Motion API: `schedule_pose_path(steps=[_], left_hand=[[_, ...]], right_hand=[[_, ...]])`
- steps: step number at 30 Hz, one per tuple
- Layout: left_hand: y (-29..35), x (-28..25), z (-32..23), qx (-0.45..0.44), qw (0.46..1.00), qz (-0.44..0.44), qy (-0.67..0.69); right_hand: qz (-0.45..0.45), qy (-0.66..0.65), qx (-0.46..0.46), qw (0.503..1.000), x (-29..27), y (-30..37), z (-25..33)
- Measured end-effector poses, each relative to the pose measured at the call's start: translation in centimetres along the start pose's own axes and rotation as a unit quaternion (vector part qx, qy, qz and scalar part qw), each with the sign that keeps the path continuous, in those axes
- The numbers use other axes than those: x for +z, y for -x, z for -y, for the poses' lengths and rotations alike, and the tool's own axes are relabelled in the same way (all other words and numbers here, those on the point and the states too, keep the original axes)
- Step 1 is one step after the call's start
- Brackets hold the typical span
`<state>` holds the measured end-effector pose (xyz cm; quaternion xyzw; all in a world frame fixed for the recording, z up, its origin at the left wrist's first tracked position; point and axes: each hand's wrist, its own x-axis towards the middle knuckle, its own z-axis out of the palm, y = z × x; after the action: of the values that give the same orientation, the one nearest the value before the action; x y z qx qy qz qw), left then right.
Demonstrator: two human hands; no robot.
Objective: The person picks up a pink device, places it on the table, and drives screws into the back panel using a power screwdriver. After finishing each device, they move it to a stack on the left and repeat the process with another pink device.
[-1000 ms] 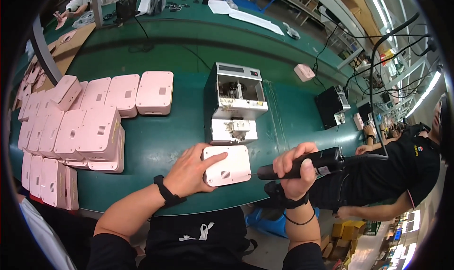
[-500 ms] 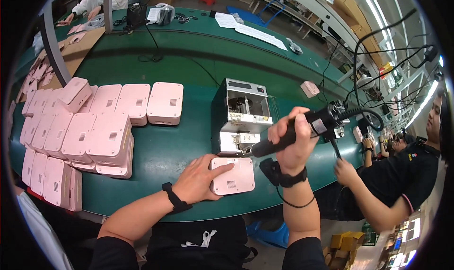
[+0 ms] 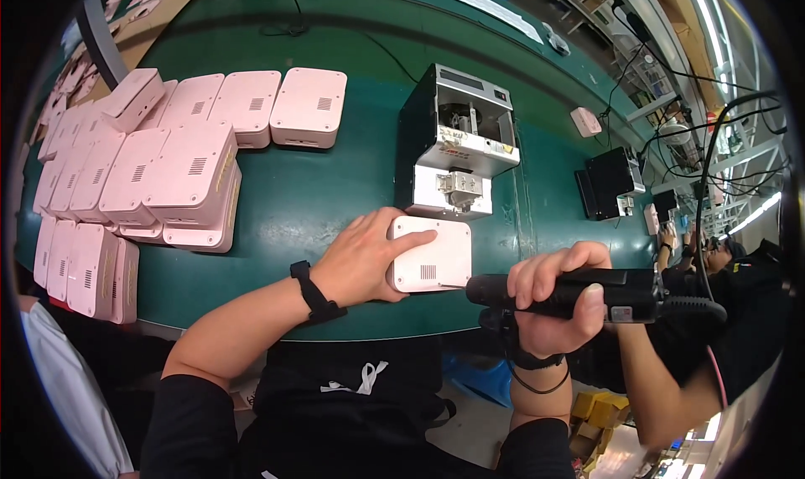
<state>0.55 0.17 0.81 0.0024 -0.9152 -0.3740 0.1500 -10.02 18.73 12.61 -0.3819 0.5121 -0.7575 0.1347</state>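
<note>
A pale pink plastic box (image 3: 444, 257) with a slotted vent and corner holes lies on the green table near its front edge. My left hand (image 3: 356, 261) grips its left side, the thumb stretched over the top face. In my right hand (image 3: 560, 303) is a black electric screwdriver (image 3: 633, 290), fingers wrapped round its body. It lies nearly level, with its thin bit pointing left at the lower right corner of the box. Whether the bit touches the box, or carries a screw, I cannot tell. Just beyond the box stands a black and silver screw feeder (image 3: 471, 148).
Many similar pink boxes (image 3: 197, 169) are stacked at the left, with a row (image 3: 310, 101) behind. Another dark machine (image 3: 612, 181) and a small pink box (image 3: 585, 122) stand farther right. A co-worker's arm (image 3: 662, 378) is close on my right. Black cables (image 3: 713, 185) hang there.
The screwdriver has moved from the feeder's front down to the box's lower right corner and tipped level. My left hand keeps its hold on the box. The whole view has shifted.
</note>
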Motion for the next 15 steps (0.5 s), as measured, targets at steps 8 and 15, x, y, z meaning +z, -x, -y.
schedule_pose_path(steps=[8,15], left_hand=[[-0.1,0.0,0.0,0.008,1.0,-0.009,0.016],[0.0,-0.3,-0.2,0.004,1.0,-0.009,-0.01]], right_hand=[[0.006,0.001,0.013,1.0,-0.4,0.8,-1.2],[0.082,-0.025,0.021,0.996,-0.2,-1.8,0.3]])
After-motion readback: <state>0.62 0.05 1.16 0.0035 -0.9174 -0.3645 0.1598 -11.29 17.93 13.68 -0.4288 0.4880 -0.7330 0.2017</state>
